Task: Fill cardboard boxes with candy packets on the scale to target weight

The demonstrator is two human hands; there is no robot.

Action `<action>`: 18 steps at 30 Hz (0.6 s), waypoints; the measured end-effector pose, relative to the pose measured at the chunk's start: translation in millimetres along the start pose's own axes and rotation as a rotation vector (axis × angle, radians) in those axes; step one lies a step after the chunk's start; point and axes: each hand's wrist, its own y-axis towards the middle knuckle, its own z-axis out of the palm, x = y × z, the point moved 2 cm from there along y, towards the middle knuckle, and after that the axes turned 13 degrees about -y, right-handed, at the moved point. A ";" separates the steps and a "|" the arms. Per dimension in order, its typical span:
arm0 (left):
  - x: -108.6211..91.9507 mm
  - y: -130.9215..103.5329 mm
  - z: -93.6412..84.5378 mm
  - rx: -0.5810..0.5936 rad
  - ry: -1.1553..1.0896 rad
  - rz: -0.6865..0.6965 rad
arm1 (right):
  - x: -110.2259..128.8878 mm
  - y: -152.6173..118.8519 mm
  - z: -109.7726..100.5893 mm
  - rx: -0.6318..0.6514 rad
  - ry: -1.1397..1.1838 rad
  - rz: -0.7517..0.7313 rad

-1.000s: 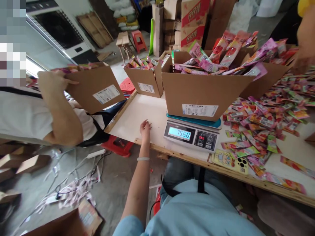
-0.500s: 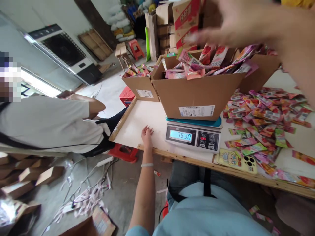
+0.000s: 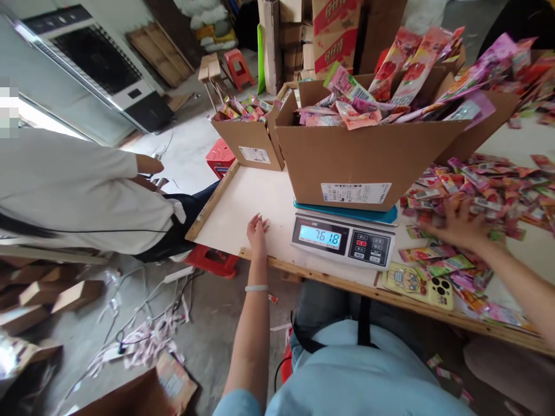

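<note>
My right hand point(image 3: 462, 225) is open, fingers spread, on a heap of small, colourful snack packets point(image 3: 489, 190) to the right. My left hand point(image 3: 257, 234) lies on the table by the front edge, its fingers loosely curled and slightly apart, with nothing visible in it. Between my hands stands a digital scale point(image 3: 372, 268) with a lit display. A cardboard box point(image 3: 303, 167) sits on the scale's blue pan point(image 3: 385, 216), filled with packets that stick out above its rim.
A second box of packets point(image 3: 260, 156) stands at the table's far left corner. A yellow phone point(image 3: 401, 280) lies at the front edge. At left sits a person in a white shirt point(image 3: 87, 190). Red stools point(image 3: 212, 263), cartons point(image 3: 78, 294) and cables are on the floor.
My right hand has come down from above the boxes onto the loose packets. The scale's reading has gone up. My left hand stays on the table.
</note>
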 end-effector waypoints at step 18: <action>4.6 27.6 0.7 -0.008 -0.015 0.054 | -34.7 28.6 -180.5 -0.591 0.223 0.042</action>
